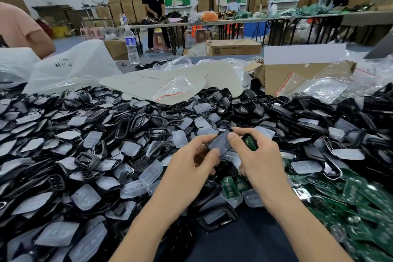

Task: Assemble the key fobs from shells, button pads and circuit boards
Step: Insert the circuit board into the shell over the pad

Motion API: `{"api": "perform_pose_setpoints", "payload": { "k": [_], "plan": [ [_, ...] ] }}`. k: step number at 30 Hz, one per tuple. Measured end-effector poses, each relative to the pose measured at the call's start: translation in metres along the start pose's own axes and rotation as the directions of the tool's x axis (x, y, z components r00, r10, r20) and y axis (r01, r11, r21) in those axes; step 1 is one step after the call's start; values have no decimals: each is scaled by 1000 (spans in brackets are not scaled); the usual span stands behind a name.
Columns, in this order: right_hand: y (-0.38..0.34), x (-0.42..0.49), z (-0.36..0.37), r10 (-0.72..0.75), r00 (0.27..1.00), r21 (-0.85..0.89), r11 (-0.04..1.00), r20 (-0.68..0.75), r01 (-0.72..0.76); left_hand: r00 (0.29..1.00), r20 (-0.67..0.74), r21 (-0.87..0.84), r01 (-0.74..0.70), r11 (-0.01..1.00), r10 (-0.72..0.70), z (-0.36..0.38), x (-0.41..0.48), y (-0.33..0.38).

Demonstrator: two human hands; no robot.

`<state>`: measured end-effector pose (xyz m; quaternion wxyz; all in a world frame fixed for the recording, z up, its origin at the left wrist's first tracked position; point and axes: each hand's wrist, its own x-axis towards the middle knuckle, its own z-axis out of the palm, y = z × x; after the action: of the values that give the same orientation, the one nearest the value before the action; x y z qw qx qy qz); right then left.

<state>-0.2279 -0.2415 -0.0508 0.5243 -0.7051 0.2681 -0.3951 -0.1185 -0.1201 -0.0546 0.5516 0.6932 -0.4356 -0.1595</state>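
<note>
Nearest me: bare dark surface between my forearms, with one empty black shell frame lying just beyond it.

Left to right:
- Mixed heap of shells and pads fills the left side.
- Left hand: thumb and forefinger pinch the near-left edge of a translucent button pad, other fingers curled under. Something brownish sits beneath the palm, can't tell what.
- The pad is in the air over the heap, between both hands.
- Right hand: thumb and forefinger pinch the pad's far-right end. The remaining fingers curl round a green circuit board just beside it.
- Loose green boards are heaped at right.

Step, my read: orienting the pad before seating it in a shell.

To do it well:
- Check the button bumps face outward and the tapered end matches the shell's.
- Grip edges only and keep fingers off the board contacts.
- Press round the rim until it sits flat.

No shell in either hand that I can see. The near frame looks like the obvious pick.
</note>
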Motion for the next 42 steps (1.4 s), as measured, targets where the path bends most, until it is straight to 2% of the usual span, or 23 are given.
{"api": "perform_pose_setpoints", "payload": {
  "k": [6, 12, 20, 25, 33, 42],
  "plan": [
    [7, 0, 0, -15, 999, -129, 991, 46, 21, 988, 147, 69, 42, 997, -51, -8, 2, -4],
    [8, 2, 0, -30, 997, -144, 989, 71, 40, 975, 219, 89, 21, 996, -40, -16, 2, -5],
    [8, 2, -2, -13, 995, -105, 994, 94, 23, 985, 155, 86, 60, 995, -72, -12, 1, -3],
    [8, 1, 0, -27, 995, -136, 990, 95, 40, 994, 109, 142, 7, 990, -22, -10, 1, -7],
    [10, 2, -1, -50, 992, -178, 981, 120, 71, 977, 214, 252, -50, 966, -5, -13, 0, -7],
    [11, 4, 0, -28, 990, -152, 987, 138, 49, 975, 224, 176, -40, 984, 0, -12, -3, -5]
  ]
}}
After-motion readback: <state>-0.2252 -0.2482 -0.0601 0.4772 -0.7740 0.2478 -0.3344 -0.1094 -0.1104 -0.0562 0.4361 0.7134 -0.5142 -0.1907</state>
